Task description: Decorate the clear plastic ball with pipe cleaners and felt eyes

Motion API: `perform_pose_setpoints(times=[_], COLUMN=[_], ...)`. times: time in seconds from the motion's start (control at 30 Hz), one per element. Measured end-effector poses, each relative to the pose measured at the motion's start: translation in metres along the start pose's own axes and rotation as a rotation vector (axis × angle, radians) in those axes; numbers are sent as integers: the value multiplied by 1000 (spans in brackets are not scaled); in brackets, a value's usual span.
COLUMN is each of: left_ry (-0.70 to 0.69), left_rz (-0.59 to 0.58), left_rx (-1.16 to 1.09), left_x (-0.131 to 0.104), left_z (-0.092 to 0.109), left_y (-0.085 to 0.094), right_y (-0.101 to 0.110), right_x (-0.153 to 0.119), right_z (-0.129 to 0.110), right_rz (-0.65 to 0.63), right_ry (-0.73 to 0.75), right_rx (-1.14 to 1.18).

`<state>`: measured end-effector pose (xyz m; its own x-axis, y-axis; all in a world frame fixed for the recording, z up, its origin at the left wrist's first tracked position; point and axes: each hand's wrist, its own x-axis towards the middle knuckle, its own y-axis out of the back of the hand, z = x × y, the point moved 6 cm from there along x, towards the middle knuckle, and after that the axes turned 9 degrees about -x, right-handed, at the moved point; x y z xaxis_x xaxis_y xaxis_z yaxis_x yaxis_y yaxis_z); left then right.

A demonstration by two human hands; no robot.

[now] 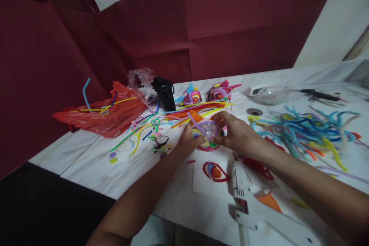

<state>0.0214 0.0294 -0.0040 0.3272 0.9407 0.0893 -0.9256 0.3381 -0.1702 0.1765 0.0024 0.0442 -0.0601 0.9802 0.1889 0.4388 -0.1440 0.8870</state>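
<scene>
In the head view, the left hand point(188, 139) and right hand point(238, 132) pinch opposite sides of the decorated clear shell point(209, 128), mid-worktop point(173, 198), beyond the white glue gun point(255, 212). Squeezing hard could buckle it; a dropped right forearm point(294, 170) might knock the gun.

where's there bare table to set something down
Bare table shows front left, between the yellow disc and left forearm, and between that forearm and the white paper. It's crowded right, with blue pipe cleaners, and around the black bottle.
</scene>
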Motion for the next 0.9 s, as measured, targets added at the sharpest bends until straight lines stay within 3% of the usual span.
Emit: perform_pose_setpoints(times=[0.1, 0.2, 0.27, 0.33, 0.43, 0.53, 0.67, 0.9], left_ry=[0, -9, -28, -58, -99, -116, -120, -136], left_rz=[20, 51, 60, 58, 69, 70, 80, 112], left_rx=[-13, -41, -76, -90, -56, -33, 39, 111], left_x=[-1, -2, -4, -4, -3, -4, -5, -5], left_z=[0, 0, 0, 1, 3, 5, 7, 3], left_y=[0, 0, -1, -3, -4, -5, -5, -2], right_y=[2, 15, 26, 30, 25, 18, 14, 13], right_x=[-4, -14, -21, -25, -19, -6, 6, 7], right_z=[1, -5, -17, -32, -52, -62, -64, -61], right_rz=[11, 146, 269, 311, 250, 171, 93, 102], right_ry=[26, 94, 217, 370, 503, 511, 486, 547], right_rx=[-1, -58, -85, -85, -132, -205, -165, -158])
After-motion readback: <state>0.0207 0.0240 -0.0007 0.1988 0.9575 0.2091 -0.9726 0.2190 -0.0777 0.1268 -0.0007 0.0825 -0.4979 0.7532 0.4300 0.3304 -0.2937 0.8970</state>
